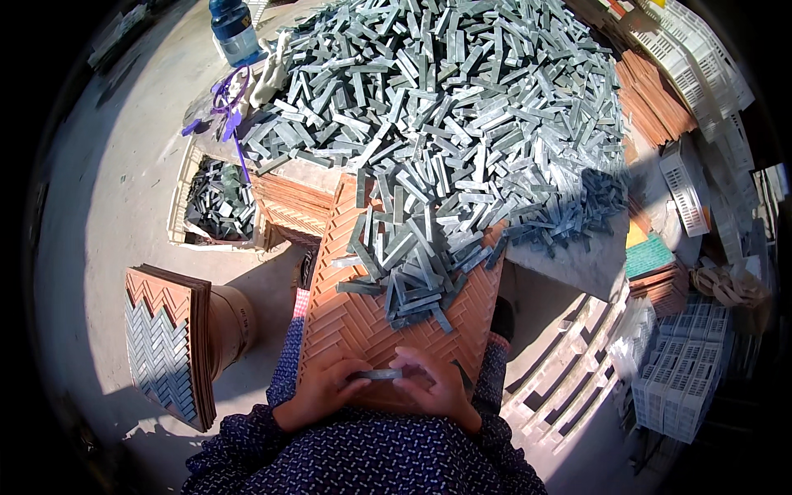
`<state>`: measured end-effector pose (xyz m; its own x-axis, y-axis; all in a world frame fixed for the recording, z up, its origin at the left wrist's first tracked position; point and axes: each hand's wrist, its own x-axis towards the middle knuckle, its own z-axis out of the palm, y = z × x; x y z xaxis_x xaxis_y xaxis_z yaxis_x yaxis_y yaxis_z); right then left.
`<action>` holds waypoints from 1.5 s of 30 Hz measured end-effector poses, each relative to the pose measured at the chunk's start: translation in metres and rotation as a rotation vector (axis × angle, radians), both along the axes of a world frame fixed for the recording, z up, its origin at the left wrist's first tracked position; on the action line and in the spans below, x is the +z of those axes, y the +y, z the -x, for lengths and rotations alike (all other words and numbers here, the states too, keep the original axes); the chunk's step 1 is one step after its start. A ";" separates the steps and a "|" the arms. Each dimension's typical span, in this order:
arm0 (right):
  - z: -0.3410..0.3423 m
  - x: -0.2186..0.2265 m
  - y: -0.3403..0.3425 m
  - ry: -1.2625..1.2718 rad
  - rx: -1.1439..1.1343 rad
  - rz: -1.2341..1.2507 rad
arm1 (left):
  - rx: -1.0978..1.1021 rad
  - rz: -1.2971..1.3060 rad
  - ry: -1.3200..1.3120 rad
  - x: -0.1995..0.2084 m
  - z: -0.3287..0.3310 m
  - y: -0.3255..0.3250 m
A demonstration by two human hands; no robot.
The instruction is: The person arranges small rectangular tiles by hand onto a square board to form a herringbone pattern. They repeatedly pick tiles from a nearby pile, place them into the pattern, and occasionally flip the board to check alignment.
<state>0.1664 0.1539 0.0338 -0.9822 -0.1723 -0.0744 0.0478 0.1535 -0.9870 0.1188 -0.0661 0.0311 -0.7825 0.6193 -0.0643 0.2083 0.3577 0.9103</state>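
A single grey stone strip point(375, 374) lies crosswise at the near edge of the terracotta herringbone mould tray point(346, 318), its long axis running left to right, pinched between both hands: the left hand point(318, 388) grips its left end with thumb and fingers closed, the right hand point(437, 386) closes on its right end. Neither hand is clearly nearer; the strip sits between them. Just beyond the fingers, a loose heap of grey strips point(412, 264) covers the tray's far half, leaving a bare band of empty herringbone slots between heap and hands. The tray's far end rests against the big pile of strips point(462, 107) on the table. A stack of filled trays point(169, 351) stands well apart to the left.
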 end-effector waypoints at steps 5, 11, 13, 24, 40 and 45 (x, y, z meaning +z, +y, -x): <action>-0.001 -0.001 0.000 -0.039 -0.005 0.035 | 0.030 -0.012 0.101 0.002 -0.002 0.002; -0.003 -0.007 0.000 -0.037 -0.021 0.062 | 0.047 -0.016 0.220 0.004 -0.002 0.004; -0.004 -0.008 0.000 -0.040 -0.027 0.074 | 0.059 -0.019 0.249 0.004 -0.002 0.005; -0.005 -0.008 -0.004 -0.070 -0.085 0.097 | 0.112 0.018 0.225 0.003 -0.005 0.001; -0.002 -0.015 -0.002 -0.044 -0.089 0.028 | 0.081 -0.013 -0.232 0.004 0.004 0.004; -0.006 -0.016 -0.006 -0.074 -0.144 0.086 | 0.212 -0.313 -0.737 -0.017 0.011 -0.019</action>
<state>0.1723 0.1474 0.0181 -0.9896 -0.0390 -0.1381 0.1359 0.0552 -0.9892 0.1077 -0.0846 0.0144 -0.7095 0.5376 -0.4557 -0.5241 0.0298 0.8511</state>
